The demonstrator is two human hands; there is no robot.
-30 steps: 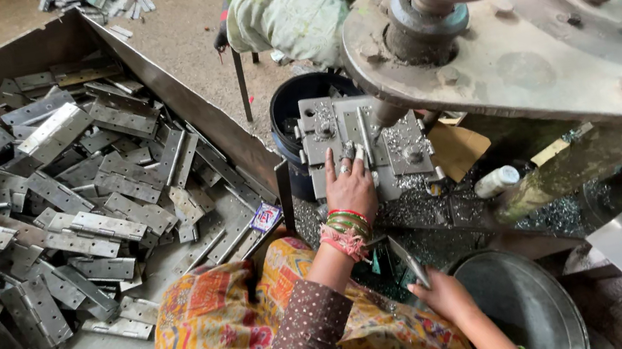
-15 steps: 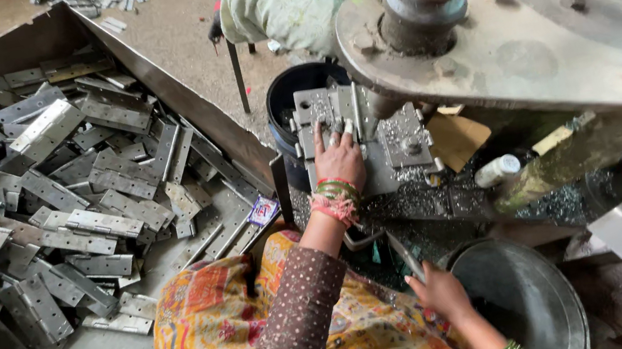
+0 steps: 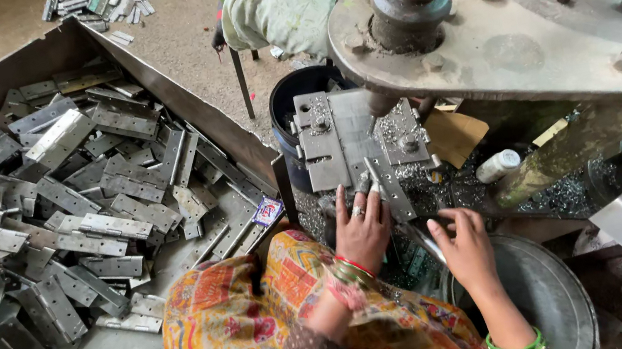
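Head view, landmark: the grey metal jig plate (image 3: 339,140) under the big press arm (image 3: 524,38); every place below is told from this plate.
Left hand (image 3: 361,229): at the plate's near edge, fingers spread narrow and pressed down on a long metal hinge strip (image 3: 390,186) that lies on the plate's near right corner; a ring on one finger, red and green bangles at the wrist.
Right hand (image 3: 468,245): just right of and nearer than the plate, fingers curled over the rim of a round metal basin (image 3: 546,295); whether it grips anything I cannot tell; green bangles at the wrist.
Hinge strip: flat, touching the plate and the left fingertips, its far end pointing toward the press spindle.
Metal shavings (image 3: 447,181): heaped on the surface round the plate's near and right sides.
Small white bottle (image 3: 499,165): lying on its side, right of the plate, among the shavings.
Black bucket (image 3: 297,88): just behind and left of the plate, partly covered by it.
Hinge tray (image 3: 172,97): a large open metal box well left of the plate, piled with loose grey hinges (image 3: 54,200).
Lap: patterned orange and yellow cloth (image 3: 269,324), nearer than the plate, below both hands.
Another person: a pale green sleeve (image 3: 274,4) beyond the plate, at the top edge.
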